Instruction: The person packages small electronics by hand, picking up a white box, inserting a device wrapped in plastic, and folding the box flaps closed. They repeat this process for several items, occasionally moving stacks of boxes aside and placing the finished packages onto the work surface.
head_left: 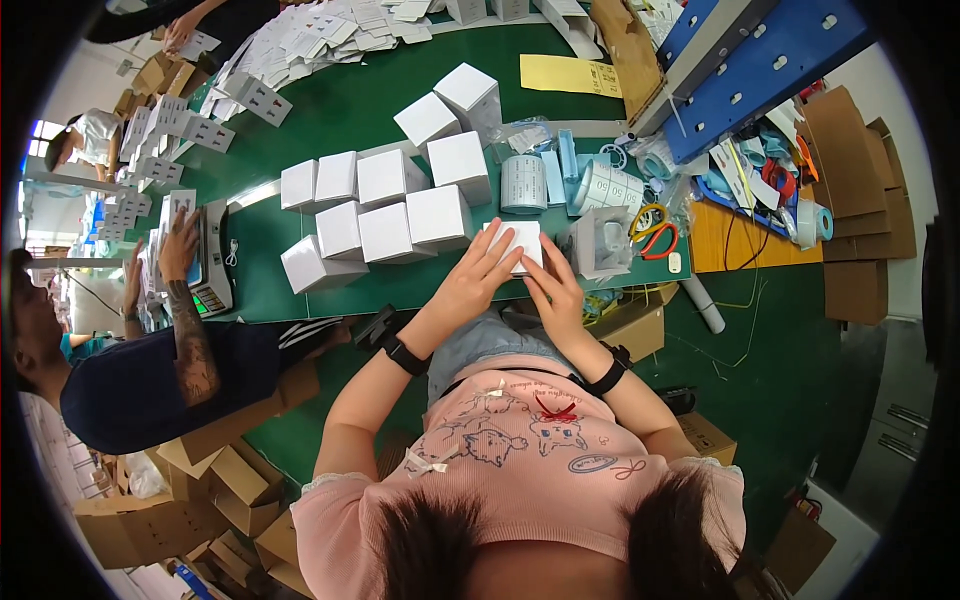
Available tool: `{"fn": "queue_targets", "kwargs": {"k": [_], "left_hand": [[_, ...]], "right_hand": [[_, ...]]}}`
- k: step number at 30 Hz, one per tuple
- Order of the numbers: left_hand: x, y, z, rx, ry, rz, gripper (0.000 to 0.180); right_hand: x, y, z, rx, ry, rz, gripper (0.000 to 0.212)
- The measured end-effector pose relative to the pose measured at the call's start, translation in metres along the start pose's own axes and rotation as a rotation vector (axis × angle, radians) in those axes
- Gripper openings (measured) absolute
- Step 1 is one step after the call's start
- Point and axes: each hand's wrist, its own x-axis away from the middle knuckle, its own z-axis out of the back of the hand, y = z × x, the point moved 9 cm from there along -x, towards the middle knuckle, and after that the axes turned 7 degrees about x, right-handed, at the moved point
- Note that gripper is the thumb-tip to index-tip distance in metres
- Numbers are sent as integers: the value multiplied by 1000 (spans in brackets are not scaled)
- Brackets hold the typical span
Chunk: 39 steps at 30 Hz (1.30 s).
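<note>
At the table's near edge, a small white box (524, 238) sits between my two hands. My left hand (476, 268) grips it from the left, its fingers lying across the top. On the other side my right hand (556, 290) holds the box's right and near side with bent fingers. The lower part of the box is hidden by my hands. Several closed white boxes (385, 178) stand in rows just left of my hands. Beyond the held box is a roll of white labels (523, 184). To the right stands a clear plastic container (598, 243).
Scissors with yellow and red handles (655, 238) lie at the right, before a cluttered wooden board (735, 238). A blue metal post (765, 75) rises at the back right. Flat white cartons (300, 45) pile up far left. A co-worker (180, 360) works by a scale (212, 260).
</note>
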Motion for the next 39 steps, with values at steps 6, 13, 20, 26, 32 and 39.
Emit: {"fn": "queue_targets", "kwargs": {"k": [6,13,20,26,32,39], "left_hand": [[7,-3,0,106,-49,29,50],[5,-2,6,78,43,-60,42],[5,2,9,24,28,-127,39],[2,9,11,67,-29,-160,36],[15,-3,-3,-79,23,-212,41],[-1,8,3,56,5,-102,44]], "right_hand": [[3,-7,4,100,27,123,30],[-3,-8,8,109,66,124,26],[1,-7,8,52,155,113,23],[-1,-14,6,99,88,283,24],[-2,-14,10,77,17,308,20],[13,24,-5,-240,-9,126,65]]}}
